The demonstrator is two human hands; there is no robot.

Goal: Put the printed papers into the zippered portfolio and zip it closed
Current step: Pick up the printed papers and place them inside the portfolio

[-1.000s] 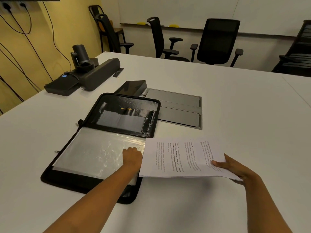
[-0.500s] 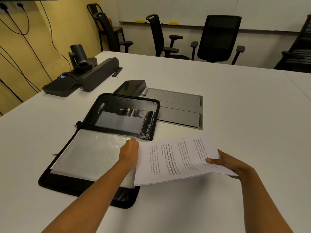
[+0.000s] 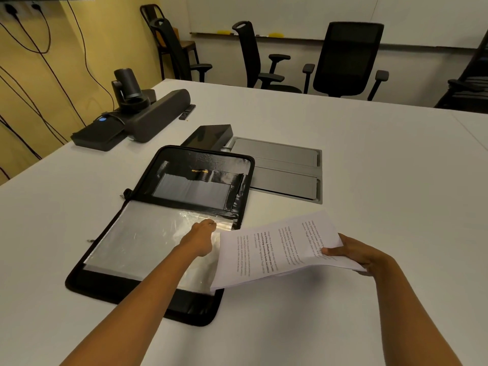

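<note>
A black zippered portfolio [image 3: 195, 165] lies open on the white table, its near half covered by clear plastic sleeves [image 3: 137, 244]. My left hand [image 3: 202, 237] pinches the right edge of the top sleeve near its far corner and lifts it a little. My right hand [image 3: 348, 253] grips the right end of the printed papers [image 3: 274, 249], thumb on top. The sheets tilt down to the left, and their left edge overlaps the sleeves beside my left hand.
A grey flip-lid cable box [image 3: 280, 167] is set into the table behind the portfolio, with a small black box [image 3: 211, 133] at its left. A camera and speaker bar [image 3: 137, 112] stand at the far left. Office chairs [image 3: 346, 59] line the far edge.
My left hand slid along the sleeve's right edge toward the far corner and raised it. The papers moved left and tilted, their left edge now over the sleeves.
</note>
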